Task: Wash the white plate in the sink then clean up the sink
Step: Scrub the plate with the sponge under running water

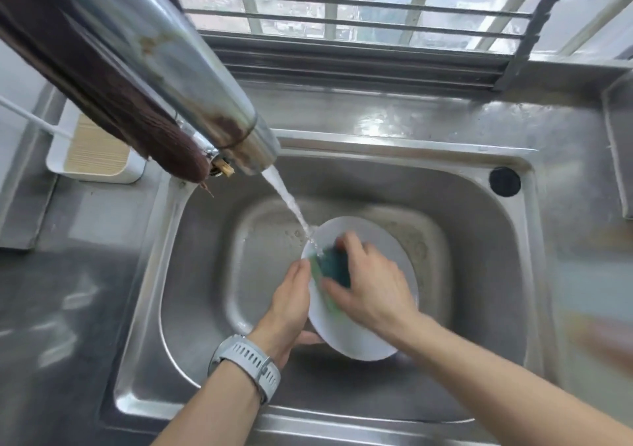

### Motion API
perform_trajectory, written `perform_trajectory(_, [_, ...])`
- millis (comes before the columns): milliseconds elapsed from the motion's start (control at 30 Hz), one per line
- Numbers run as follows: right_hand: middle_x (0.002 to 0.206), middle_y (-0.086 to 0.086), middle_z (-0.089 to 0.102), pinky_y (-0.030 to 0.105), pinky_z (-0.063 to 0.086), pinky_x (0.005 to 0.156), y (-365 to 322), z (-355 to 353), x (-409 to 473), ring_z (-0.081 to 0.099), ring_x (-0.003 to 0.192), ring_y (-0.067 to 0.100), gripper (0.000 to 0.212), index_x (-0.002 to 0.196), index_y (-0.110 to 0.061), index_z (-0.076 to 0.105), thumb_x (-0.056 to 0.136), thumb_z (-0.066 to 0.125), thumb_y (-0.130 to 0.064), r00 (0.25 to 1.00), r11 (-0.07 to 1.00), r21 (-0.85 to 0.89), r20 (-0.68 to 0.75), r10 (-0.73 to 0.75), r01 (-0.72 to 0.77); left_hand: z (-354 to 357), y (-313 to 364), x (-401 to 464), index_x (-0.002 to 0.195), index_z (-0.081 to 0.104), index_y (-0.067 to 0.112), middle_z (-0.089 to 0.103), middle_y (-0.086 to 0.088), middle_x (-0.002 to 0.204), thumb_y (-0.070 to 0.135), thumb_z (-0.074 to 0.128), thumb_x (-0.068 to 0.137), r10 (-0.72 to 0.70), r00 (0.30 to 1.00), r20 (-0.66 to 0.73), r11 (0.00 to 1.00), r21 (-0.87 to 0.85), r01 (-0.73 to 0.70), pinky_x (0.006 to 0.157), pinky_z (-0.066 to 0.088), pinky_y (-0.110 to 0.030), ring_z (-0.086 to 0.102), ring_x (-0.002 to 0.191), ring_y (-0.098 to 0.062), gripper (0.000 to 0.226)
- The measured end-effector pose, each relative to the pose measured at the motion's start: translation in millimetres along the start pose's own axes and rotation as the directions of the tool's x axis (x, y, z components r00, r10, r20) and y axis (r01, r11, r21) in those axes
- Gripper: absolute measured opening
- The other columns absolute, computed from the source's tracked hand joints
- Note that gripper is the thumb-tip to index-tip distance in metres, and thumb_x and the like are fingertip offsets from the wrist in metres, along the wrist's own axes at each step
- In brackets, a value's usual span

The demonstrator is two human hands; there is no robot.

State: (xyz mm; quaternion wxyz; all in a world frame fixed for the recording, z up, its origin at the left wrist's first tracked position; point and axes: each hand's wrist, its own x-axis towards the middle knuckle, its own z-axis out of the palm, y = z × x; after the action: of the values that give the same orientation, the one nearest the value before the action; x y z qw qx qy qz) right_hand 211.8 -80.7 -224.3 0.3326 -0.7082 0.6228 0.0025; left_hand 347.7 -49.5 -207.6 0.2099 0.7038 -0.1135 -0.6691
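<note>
A: Start closest to us. What's the left hand [289,303] doing?

B: It's closed on the near-left rim of the white plate [356,329], fingers underneath, holding it tilted above the floor of the sink [479,240]. A pale watch [248,360] sits on that wrist.

A: And the right hand [371,281]?

B: Pressed down on a green sponge [334,269], gripping it against the plate's face.

A: So where's the risk?

B: That one-handed rim hold. The plate is wet, and a hard scrub near the far edge could, I think, lever it out of the fingers and knock it against the steel.

A: Further back?

B: The water stream [291,206] from the faucet [212,103] lands on the plate's upper-left edge beside the sponge. On a tilted face it may spray over the sink's edge onto the counter [68,291].

A: Anything beyond?

B: A brown cloth [113,103] hangs over the faucet; its end could get soaked.
</note>
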Motion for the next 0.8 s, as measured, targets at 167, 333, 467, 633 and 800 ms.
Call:
perform_trajectory(167, [0.108,0.011,0.064,0.042,0.053,0.078,-3,0,46,0.064,0.097,0.039,0.048,0.126,-0.025,0.049,0.086,0.062,-0.047,0.985,0.991,0.103,-0.14,0.105,-0.091,7,-2,2,0.119,0.067,0.033,0.079,-0.004,0.111,0.05,0.035,0.109,0.026,0.999,-0.03,0.996,-0.089,-0.029,0.071,0.063,-0.042,0.079,0.09,-0.023,0.038])
perform_trajectory(333, [0.104,-0.006,0.061,0.035,0.051,0.083,-11,-3,-22,0.062,0.098,0.021,0.048,0.129,-0.041,0.05,0.084,0.057,-0.056,0.998,0.991,0.129,-0.043,-0.036,0.041,9,7,-3,0.112,0.073,0.025,0.082,-0.007,0.1,0.057,0.031,0.107,0.012,0.997,-0.082,0.982,-0.185,-0.027,0.067,0.062,-0.042,0.078,0.092,-0.028,0.053])
perform_trajectory(467, [0.112,-0.015,0.056,0.029,0.046,0.087,13,-22,-58,0.059,0.104,0.013,0.053,0.134,-0.046,0.044,0.084,0.057,-0.059,0.995,0.999,0.049,0.091,-0.027,0.022,8,1,-6,0.113,0.057,0.038,0.075,-0.002,0.108,0.036,0.034,0.111,0.112,0.979,-0.173,0.988,-0.089,-0.129,0.064,0.065,-0.044,0.076,0.093,-0.029,0.023])
perform_trajectory(633, [0.107,-0.003,0.061,0.038,0.052,0.078,57,-33,-32,0.064,0.096,0.026,0.049,0.128,-0.04,0.048,0.083,0.058,-0.058,0.992,0.983,-0.136,-0.016,0.123,-0.124,3,-7,-13,0.122,0.055,0.048,0.071,0.009,0.117,0.04,0.036,0.11,0.212,0.955,-0.208,0.975,-0.025,-0.222,0.063,0.065,-0.04,0.071,0.104,-0.021,0.024])
perform_trajectory(800, [0.106,0.008,0.062,0.038,0.049,0.078,28,-15,25,0.063,0.094,0.035,0.048,0.127,-0.028,0.051,0.087,0.063,-0.049,0.973,0.986,0.085,-0.165,0.159,-0.146,15,-8,-23,0.11,0.06,0.05,0.074,0.016,0.108,0.054,0.035,0.106,0.296,0.933,-0.205,0.955,0.048,-0.293,0.089,0.062,-0.055,0.071,0.105,-0.017,0.026])
